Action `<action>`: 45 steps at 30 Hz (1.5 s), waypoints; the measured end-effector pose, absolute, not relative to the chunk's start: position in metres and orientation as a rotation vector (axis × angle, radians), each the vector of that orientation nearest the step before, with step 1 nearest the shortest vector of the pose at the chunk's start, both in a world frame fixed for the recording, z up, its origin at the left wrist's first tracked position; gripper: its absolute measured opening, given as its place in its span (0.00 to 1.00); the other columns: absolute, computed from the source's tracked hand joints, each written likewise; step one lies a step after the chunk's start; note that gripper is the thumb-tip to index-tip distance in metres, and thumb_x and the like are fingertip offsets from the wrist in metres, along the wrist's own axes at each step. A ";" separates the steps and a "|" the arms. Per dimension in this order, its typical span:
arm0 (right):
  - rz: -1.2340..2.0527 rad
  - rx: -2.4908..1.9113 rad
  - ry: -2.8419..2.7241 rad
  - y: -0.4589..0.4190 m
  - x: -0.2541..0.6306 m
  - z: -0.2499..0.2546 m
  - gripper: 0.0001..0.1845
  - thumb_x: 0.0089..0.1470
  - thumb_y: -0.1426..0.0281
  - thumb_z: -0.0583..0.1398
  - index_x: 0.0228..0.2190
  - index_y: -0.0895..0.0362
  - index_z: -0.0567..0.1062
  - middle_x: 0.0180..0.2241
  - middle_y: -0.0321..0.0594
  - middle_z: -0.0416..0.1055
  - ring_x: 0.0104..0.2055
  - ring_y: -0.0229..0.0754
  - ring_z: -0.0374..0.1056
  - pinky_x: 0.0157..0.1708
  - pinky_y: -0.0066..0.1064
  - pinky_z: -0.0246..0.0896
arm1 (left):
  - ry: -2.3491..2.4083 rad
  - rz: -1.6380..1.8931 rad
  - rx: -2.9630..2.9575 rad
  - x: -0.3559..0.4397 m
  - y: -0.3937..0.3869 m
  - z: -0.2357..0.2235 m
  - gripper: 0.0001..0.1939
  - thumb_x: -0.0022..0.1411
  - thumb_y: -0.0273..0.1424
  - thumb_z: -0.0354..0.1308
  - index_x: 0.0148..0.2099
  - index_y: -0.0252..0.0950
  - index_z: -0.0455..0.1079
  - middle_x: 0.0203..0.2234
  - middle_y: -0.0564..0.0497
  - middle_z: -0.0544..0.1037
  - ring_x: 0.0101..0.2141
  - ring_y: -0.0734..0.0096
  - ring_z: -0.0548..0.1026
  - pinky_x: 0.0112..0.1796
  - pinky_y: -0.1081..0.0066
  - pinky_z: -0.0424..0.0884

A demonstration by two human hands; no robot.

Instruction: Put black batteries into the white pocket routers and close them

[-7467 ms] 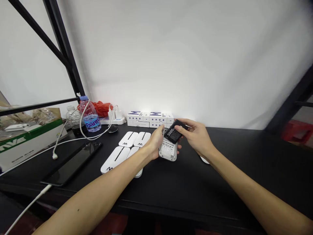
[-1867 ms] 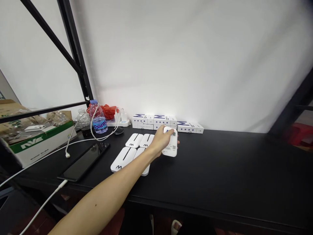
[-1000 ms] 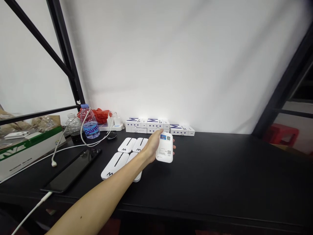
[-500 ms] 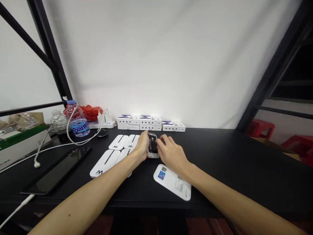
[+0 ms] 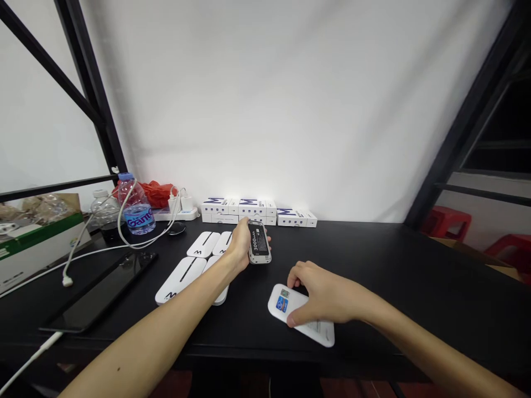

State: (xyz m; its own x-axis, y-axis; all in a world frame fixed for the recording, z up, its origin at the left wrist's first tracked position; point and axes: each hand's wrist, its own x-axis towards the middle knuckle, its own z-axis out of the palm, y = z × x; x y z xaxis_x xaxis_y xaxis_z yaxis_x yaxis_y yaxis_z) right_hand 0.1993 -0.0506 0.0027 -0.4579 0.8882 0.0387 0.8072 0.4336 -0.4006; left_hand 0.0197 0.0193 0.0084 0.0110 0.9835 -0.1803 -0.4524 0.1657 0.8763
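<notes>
My left hand (image 5: 241, 243) is closed around a small white handheld device (image 5: 268, 258), holding it above the black table. Its back is off, and a black battery (image 5: 259, 239) printed 3000mAh lies flush inside. Nearer to me, my right hand (image 5: 321, 293) spans a white back cover (image 5: 277, 318), thumb at the near edge and fingers at the far edge. That cover lies on the table and carries a QR code and a blue sticker. Left of the device, several white devices with black stripes (image 5: 182, 278) lie face up, partly hidden by my left forearm.
White boxes (image 5: 257, 208) line the wall at the back. On the left are a black tablet (image 5: 99, 293), a water bottle (image 5: 139, 213), a power strip (image 5: 188, 214), white cables and a green-and-white carton (image 5: 41, 243). The table's front edge is near my forearms.
My right hand has left the battery, moved toward me and to the right, and taken hold of the back cover. The battery now sits exposed in the device in my left hand.
</notes>
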 end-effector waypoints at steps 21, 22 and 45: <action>1.194 -0.928 -1.575 0.016 0.157 0.040 0.19 0.45 0.66 0.65 0.39 0.57 0.68 0.39 0.45 0.74 0.37 0.44 0.73 0.35 0.37 0.70 | 0.713 1.377 0.730 0.020 0.017 0.014 0.21 0.65 0.41 0.43 0.42 0.32 0.72 0.30 0.44 0.80 0.30 0.60 0.79 0.31 0.65 0.75; 1.145 -0.919 -1.560 0.021 0.153 0.036 0.19 0.45 0.65 0.65 0.38 0.57 0.68 0.39 0.44 0.73 0.38 0.44 0.72 0.36 0.37 0.69 | 0.692 1.380 0.722 0.020 0.017 0.015 0.21 0.65 0.41 0.44 0.42 0.32 0.72 0.30 0.44 0.80 0.30 0.60 0.79 0.31 0.65 0.75; 0.711 -0.997 -1.762 0.039 0.146 -0.004 0.35 0.41 0.55 0.66 0.48 0.54 0.63 0.38 0.36 0.65 0.27 0.35 0.63 0.29 0.31 0.63 | 0.837 1.349 0.707 0.019 0.017 0.013 0.09 0.63 0.33 0.49 0.39 0.33 0.67 0.26 0.46 0.76 0.23 0.64 0.77 0.26 0.65 0.74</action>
